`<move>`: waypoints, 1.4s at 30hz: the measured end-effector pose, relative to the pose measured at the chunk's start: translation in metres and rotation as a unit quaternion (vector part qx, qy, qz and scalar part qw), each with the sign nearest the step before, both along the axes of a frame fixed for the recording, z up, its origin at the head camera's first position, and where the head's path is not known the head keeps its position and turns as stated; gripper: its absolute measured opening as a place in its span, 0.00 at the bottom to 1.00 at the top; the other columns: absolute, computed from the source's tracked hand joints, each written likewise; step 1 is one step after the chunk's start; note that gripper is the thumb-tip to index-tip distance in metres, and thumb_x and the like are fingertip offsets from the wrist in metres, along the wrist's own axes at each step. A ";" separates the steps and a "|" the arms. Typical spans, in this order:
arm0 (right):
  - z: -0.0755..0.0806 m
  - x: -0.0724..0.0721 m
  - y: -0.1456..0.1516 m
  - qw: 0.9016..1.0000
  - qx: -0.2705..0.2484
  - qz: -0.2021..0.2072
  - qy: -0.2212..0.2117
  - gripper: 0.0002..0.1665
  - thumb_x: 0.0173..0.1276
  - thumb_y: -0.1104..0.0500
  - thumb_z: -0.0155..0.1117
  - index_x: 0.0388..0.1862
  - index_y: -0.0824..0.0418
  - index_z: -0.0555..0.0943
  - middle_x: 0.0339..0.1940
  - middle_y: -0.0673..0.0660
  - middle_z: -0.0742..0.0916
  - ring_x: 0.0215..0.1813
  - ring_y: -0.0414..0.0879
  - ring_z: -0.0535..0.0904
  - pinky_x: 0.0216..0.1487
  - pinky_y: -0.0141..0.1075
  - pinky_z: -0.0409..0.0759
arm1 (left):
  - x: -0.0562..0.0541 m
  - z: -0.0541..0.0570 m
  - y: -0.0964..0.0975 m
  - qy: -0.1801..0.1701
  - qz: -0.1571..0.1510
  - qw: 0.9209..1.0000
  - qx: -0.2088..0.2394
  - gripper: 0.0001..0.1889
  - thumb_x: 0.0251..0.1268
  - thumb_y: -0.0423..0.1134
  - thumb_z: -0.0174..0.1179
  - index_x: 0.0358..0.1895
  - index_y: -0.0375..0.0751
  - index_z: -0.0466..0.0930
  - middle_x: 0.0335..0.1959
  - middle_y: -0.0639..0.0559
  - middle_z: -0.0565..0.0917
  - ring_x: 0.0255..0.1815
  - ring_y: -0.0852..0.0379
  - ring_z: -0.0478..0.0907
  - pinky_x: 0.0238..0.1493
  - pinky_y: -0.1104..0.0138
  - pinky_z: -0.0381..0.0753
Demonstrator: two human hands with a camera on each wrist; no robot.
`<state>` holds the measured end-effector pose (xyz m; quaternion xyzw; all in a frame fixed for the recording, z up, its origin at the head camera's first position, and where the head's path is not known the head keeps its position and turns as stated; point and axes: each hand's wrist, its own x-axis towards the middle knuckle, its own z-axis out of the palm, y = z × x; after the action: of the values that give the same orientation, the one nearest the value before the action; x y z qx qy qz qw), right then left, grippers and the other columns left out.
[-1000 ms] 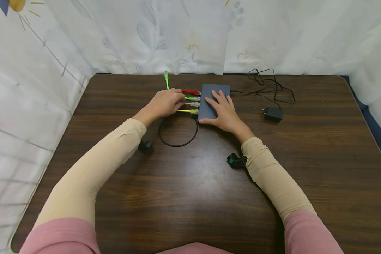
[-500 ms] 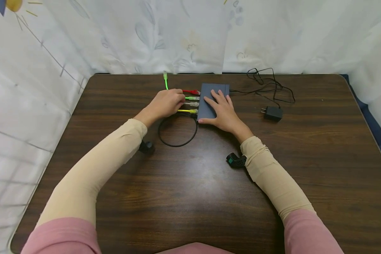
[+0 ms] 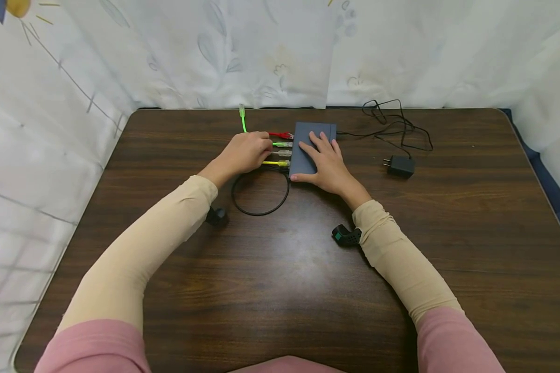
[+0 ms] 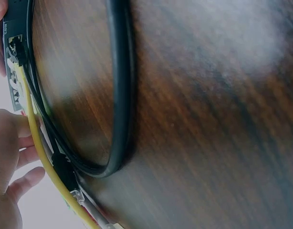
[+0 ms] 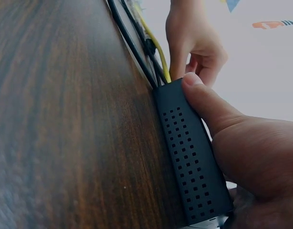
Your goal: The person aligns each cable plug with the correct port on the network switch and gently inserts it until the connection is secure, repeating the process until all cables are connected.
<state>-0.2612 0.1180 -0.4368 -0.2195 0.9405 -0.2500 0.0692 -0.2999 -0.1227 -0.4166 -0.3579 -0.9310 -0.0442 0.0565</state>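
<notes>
Nothing visibly shifted: blue-grey box [image 3: 303,163] under spread right fingers [image 3: 318,141]; left fingers [image 4: 28,183] near yellow cable [image 4: 44,156], hold unclear.

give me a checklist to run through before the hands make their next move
1. Box steadied: ok, the right hand lies spread on it.
2. Yellow plug at the box: ok, it meets the left side.
3. Yellow plug fully latched: cannot tell.
4. Left hand hold: cannot tell, the contact spot is hidden.
5. Power adapter in an outlet: not ok, it lies unplugged.
6. Far green plug connected: not ok, it sits loose.
</notes>
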 end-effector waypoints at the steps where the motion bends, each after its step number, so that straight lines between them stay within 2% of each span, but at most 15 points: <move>1: 0.000 0.000 0.000 1.000 0.000 0.000 0.000 0.54 0.58 0.33 0.65 0.78 0.51 0.57 0.81 0.59 0.50 0.82 0.56 0.36 0.79 0.53 0.32 | 0.000 0.000 0.000 0.000 0.000 1.000 0.000 0.06 0.67 0.36 0.59 0.35 0.40 0.84 0.34 0.47 0.81 0.31 0.50 0.78 0.35 0.56 0.79; 14: 0.000 0.001 0.001 1.000 -0.007 -0.001 -0.005 0.54 0.58 0.33 0.66 0.78 0.51 0.57 0.81 0.58 0.50 0.82 0.55 0.35 0.79 0.53 0.31 | 0.000 0.001 -0.002 -0.016 0.007 1.000 -0.006 0.06 0.67 0.38 0.60 0.40 0.41 0.84 0.38 0.47 0.82 0.36 0.50 0.81 0.40 0.55 0.81; 27: -0.001 0.000 0.002 1.000 -0.006 -0.001 0.000 0.54 0.58 0.33 0.66 0.77 0.51 0.57 0.81 0.58 0.51 0.82 0.55 0.36 0.79 0.53 0.32 | 0.000 0.001 0.005 -0.025 0.002 1.000 0.003 0.07 0.69 0.39 0.58 0.41 0.41 0.84 0.40 0.47 0.82 0.37 0.49 0.81 0.41 0.55 0.81; 42: 0.001 -0.001 0.000 1.000 -0.003 0.003 -0.002 0.54 0.58 0.33 0.66 0.78 0.52 0.57 0.81 0.59 0.51 0.82 0.56 0.36 0.79 0.54 0.33 | -0.002 -0.001 0.009 -0.023 0.000 1.000 0.001 0.07 0.69 0.36 0.56 0.37 0.40 0.83 0.36 0.46 0.80 0.34 0.48 0.79 0.39 0.55 0.79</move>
<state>-0.2621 0.1184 -0.4362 -0.2221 0.9390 -0.2528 0.0717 -0.3017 -0.1138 -0.4173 -0.3564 -0.9321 -0.0532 0.0359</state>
